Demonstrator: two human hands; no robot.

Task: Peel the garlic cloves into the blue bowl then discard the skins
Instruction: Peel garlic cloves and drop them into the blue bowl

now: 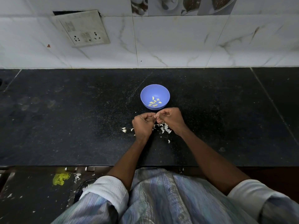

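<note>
Both hands meet just near of the round blue plastic bowl [155, 96]: the left hand [142, 125] and right hand [170, 118] are curled, pinching one small pale garlic clove [156, 116] between their fingertips, close enough to drop it straight in. Several peeled yellowish cloves [154, 102] lie inside. Papery white skins [162, 128] collect beneath on the black speckled stone counter [64, 118], probably for one sweep later.

Domestic kitchen, work surface area. Evidence: black speckled stone countertop [64, 118] set against a wall of white marble-patterned tiles [169, 42], with a decorative tile strip [178, 5] printed with cups and coffee beans; a worn wall switch-and-socket plate [82, 28] hangs loose. Food-preparation items present: a small blue bowl [145, 92] holding peeled garlic cloves [154, 102], and papery garlic skins [163, 127] scattered on the counter.
</note>
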